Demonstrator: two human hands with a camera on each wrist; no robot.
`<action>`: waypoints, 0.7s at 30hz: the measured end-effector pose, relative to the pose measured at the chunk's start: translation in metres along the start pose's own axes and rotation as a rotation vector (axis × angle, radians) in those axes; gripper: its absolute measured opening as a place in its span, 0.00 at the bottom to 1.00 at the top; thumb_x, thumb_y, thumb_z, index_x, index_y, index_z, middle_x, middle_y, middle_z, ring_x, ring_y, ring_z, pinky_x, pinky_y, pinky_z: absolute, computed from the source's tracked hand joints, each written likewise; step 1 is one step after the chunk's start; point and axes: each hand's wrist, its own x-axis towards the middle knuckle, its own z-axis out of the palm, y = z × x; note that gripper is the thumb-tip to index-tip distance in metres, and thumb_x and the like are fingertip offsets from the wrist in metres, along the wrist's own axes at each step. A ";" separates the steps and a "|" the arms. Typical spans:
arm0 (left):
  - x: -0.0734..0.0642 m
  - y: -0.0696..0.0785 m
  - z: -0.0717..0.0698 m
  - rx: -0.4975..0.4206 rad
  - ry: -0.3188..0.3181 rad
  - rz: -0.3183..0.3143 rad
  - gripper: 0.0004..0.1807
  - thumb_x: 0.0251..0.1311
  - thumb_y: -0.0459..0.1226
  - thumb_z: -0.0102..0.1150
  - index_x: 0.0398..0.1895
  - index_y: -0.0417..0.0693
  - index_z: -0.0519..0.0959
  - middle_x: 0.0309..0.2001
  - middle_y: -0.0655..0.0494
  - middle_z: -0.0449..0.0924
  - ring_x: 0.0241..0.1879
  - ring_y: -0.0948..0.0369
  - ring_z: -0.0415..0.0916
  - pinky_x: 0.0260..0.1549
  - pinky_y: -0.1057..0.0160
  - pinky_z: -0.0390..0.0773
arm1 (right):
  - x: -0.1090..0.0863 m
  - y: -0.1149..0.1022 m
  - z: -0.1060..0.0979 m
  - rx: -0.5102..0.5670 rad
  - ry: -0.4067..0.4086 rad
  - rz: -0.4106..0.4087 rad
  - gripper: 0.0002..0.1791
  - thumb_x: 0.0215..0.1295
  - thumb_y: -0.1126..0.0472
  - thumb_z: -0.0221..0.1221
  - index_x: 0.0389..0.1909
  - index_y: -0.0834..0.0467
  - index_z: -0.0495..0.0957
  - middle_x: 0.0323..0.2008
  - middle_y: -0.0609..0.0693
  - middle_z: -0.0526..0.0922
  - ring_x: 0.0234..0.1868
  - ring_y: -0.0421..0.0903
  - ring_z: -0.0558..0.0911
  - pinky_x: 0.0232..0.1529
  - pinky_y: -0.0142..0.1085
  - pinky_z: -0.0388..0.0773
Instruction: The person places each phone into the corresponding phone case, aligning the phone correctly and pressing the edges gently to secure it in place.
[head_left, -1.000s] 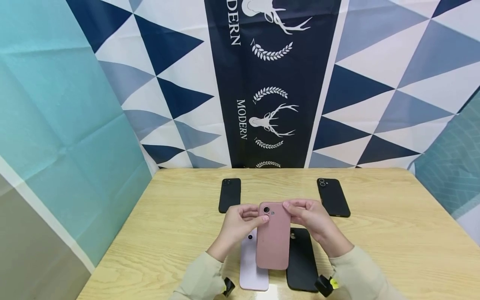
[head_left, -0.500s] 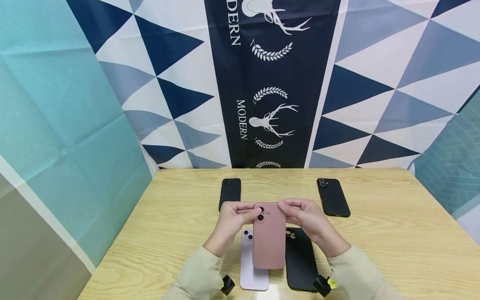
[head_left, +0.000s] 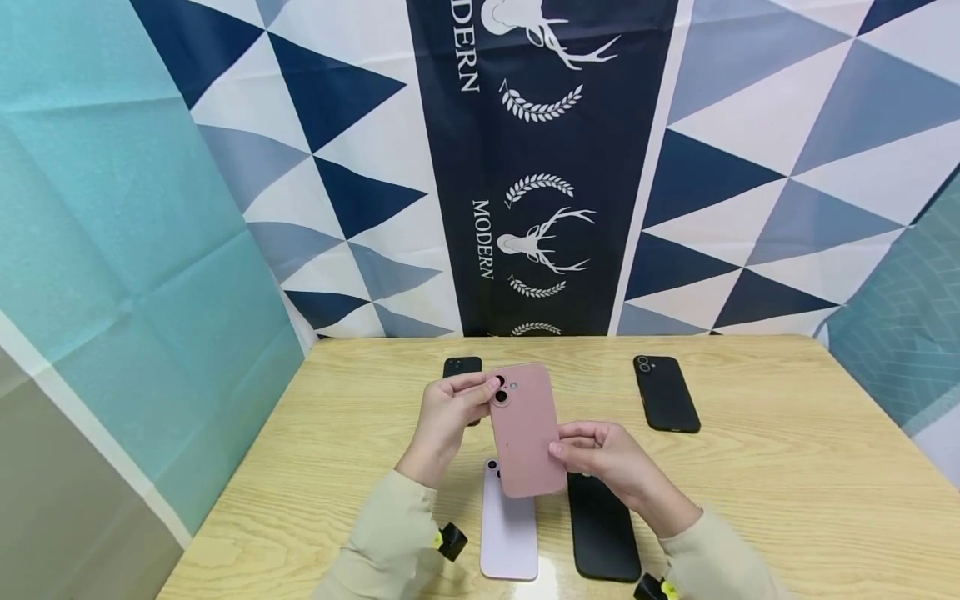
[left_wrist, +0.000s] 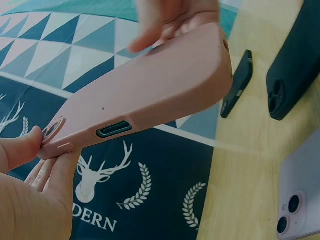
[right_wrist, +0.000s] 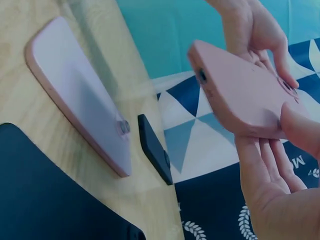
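Compared with half a second ago, the pink phone (head_left: 528, 437) has gone higher and is tilted, and my right hand (head_left: 611, 467) has moved from its top corner to the lower right edge. My left hand (head_left: 446, 412) pinches the upper left corner, thumb at the camera lenses. My right hand is also clamped on this phone, thumb on its back. It is in the air above the wooden table (head_left: 337, 467), where the lilac phone (head_left: 508, 537) lies, partly covered in the head view.
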 end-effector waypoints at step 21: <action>0.001 -0.029 -0.011 0.040 -0.203 -0.112 0.21 0.62 0.32 0.57 0.56 0.27 0.72 0.45 0.50 0.83 0.38 0.67 0.83 0.49 0.65 0.82 | -0.003 0.010 -0.001 0.017 0.153 0.096 0.24 0.63 0.64 0.60 0.54 0.77 0.72 0.34 0.40 0.87 0.34 0.32 0.84 0.41 0.28 0.83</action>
